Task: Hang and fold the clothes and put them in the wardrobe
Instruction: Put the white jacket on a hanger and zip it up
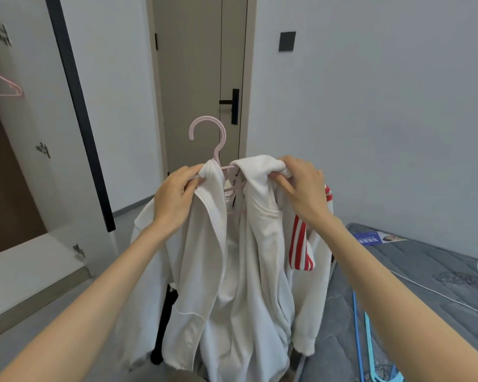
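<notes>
Jacket (232, 271), white with a red-striped patch (301, 244), hangs open-fronted on a pink hanger (218, 144). It is held up mid-scene, between the wardrobe (31, 128) on the left and the bed (425, 277) on the right. The left hand (174, 199) grips the jacket's left shoulder, fingers curled round the cloth and the hanger's arm. The right hand (301, 188) clenches a bunch of collar cloth at the hanger's right end. The hook stands upright above both hands, before the far door (193, 78). A second pink hanger (10, 86) hangs in the wardrobe, far left. Blue hangers (357, 329) lie on the bed, near right.
</notes>
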`<state>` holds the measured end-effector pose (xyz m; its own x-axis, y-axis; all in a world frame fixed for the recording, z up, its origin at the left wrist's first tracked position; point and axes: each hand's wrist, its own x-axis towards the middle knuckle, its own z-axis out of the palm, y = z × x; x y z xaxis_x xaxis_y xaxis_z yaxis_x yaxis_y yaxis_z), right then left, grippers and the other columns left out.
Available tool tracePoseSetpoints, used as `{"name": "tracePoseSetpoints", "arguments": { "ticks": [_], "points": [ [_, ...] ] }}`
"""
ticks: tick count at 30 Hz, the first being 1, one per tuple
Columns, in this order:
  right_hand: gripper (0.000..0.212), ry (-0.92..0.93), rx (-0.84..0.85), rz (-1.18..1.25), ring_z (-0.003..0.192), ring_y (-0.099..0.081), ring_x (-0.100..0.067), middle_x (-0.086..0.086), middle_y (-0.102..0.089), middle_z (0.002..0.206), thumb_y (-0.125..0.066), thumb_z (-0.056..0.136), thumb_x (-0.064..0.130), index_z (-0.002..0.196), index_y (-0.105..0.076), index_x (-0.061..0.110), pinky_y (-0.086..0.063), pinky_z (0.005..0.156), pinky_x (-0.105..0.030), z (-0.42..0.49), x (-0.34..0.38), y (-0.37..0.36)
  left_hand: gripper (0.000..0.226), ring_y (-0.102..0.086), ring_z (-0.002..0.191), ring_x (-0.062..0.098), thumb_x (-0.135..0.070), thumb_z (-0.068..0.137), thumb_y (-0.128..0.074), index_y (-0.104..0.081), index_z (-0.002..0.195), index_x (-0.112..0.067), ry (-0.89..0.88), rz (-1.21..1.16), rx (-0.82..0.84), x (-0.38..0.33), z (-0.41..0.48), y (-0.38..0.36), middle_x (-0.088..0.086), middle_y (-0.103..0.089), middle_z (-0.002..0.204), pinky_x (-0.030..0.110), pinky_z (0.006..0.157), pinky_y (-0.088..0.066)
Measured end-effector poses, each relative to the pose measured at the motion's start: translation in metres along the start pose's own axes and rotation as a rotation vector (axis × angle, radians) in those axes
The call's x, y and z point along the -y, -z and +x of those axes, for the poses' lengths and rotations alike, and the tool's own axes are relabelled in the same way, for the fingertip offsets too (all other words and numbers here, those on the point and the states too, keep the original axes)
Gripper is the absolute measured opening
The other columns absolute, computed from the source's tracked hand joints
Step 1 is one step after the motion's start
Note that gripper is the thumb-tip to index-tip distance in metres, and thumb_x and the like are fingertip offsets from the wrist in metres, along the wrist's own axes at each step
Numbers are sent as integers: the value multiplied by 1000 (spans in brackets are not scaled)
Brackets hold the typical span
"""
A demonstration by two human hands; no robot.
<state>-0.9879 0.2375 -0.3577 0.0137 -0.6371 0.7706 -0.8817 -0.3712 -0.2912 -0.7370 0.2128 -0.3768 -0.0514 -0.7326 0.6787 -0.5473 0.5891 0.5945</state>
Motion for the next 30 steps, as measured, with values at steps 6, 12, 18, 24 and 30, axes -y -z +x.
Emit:
{"name": "tracePoseSetpoints", "arguments": {
  "ticks": [6, 12, 18, 24, 30],
  "points": [
    [24, -30, -246, -52, 86, -47, -18, 2, -57, 84, -48, 96, 43, 101, -59, 23, -20, 71, -29, 32, 23, 51, 35, -55, 92, 24, -9, 96, -46, -62, 122, -24, -111, -51, -90, -53, 43, 14, 6, -63, 94, 51, 89, -42],
    [21, -68, -441, -144, 87, -43, -17, 2, -55, 83, -50, 95, 43, 105, -61, 28, -12, 68, -28, 45, 32, 127, 32, -52, 88, 22, -13, 96, -47, -64, 120, -27, -266, -72, -126, -128, 79, 16, 1, -57, 85, 28, 74, -22],
    [23, -133, -582, -284, 91, -41, -17, 0, -53, 86, -47, 95, 45, 110, -58, 32, -12, 74, -26, 33, 41, 209, 27, -55, 102, 17, -15, 95, -50, -64, 116, -24, -399, -207, -149, -204, 84, 7, -8, -63, 101, 27, 79, -23],
    [22, -167, -724, -417, 95, -39, -20, 3, -48, 89, -47, 95, 43, 112, -58, 34, -14, 80, -27, 18, 60, 281, 19, -62, 101, 21, -17, 92, -55, -64, 109, -18, -464, -434, -154, -268, 75, 0, -2, -69, 104, 50, 93, -41],
    [20, -142, -805, -552, 92, -30, -11, 6, -45, 91, -48, 96, 42, 111, -58, 36, -18, 90, -28, 0, 72, 329, 25, -60, 96, 22, -27, 96, -51, -64, 117, -26, -505, -484, -125, -303, 60, -11, 2, -67, 104, 43, 84, -47]
  ]
}}
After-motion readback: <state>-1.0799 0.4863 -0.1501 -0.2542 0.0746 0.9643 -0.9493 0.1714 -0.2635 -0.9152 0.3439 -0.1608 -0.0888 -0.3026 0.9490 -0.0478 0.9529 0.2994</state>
